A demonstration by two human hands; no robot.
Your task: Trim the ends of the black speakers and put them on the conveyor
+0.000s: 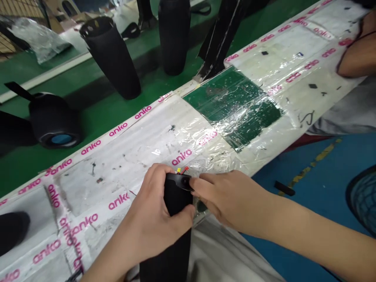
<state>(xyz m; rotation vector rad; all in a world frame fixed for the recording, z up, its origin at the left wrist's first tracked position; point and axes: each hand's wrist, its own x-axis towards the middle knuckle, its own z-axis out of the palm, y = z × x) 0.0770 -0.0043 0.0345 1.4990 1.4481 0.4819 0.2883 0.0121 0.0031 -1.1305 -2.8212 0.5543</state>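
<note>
My left hand (157,207) is wrapped around a black fabric-covered speaker body (178,197), a tube held tilted against the near edge of the bench. Its upper end faces away from me. My right hand (223,196) is closed at that end, its thumb and fingers pinching the edge of a smooth black strip (179,181) with a round dark spot. A red wire connector (185,170) and a small yellow connector (178,170) stick out behind the strip. My right fingertips partly hide the strip's end, and the inside of the tube is out of sight.
Taped white sheeting covers the bench (141,141). Black speaker tubes (113,58) stand on the green surface beyond, near a speaker with a blue-centred end (60,125). Crumpled clear plastic (41,37) lies far left. Another person's arm (360,55) rests at the right; a mesh basket (364,199) is lower right.
</note>
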